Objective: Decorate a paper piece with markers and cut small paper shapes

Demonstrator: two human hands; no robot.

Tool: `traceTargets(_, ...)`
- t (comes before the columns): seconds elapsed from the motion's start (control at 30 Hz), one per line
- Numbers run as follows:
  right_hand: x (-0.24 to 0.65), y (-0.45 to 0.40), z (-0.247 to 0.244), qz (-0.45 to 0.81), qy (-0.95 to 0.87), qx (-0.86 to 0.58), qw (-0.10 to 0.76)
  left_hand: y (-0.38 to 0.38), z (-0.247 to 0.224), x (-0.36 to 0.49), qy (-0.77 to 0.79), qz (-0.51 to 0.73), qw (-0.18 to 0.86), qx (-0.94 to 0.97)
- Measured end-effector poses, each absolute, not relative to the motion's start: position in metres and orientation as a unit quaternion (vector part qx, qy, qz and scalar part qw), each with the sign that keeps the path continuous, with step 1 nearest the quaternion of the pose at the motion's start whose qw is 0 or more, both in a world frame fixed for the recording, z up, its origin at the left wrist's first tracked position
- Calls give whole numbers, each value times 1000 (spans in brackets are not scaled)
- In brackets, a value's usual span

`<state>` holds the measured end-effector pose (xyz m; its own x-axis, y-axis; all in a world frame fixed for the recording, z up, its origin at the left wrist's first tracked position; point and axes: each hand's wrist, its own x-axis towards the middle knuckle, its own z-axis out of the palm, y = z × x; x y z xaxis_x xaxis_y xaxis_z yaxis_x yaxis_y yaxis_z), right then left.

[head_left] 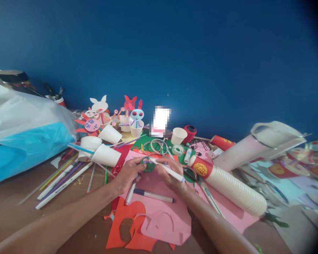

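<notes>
Pinching green paper disc (148, 165) in L hand (129, 175) above pink paper (172, 215); gripping white marker (176, 174) in R hand (170, 180); might smear drawn eyes (145, 161) by dragging thumb (141, 167). Could bend disc, pressing w/o backing.

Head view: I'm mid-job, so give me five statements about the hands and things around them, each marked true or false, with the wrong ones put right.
1. The left hand holds a small round dark green paper piece. True.
2. The right hand is empty. False: it holds a slim white marker.
3. The long stack of white paper cups lies on its side. True.
4. The white marker with a dark blue end stands upright. False: it lies on the pink paper sheet.
5. The light-blue paper rabbit-eared figure is left of the big white paper rabbit-eared figure. False: it is to its right.
</notes>
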<state>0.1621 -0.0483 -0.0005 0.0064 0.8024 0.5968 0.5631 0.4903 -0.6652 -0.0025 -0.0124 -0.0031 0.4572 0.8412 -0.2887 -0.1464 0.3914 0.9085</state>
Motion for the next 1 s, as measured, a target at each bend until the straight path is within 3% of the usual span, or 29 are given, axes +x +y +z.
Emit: traceTargets(1.0, 159, -49, -3, 109, -692, -491, 519, -15, 4, -1, 409, 329, 738, 425)
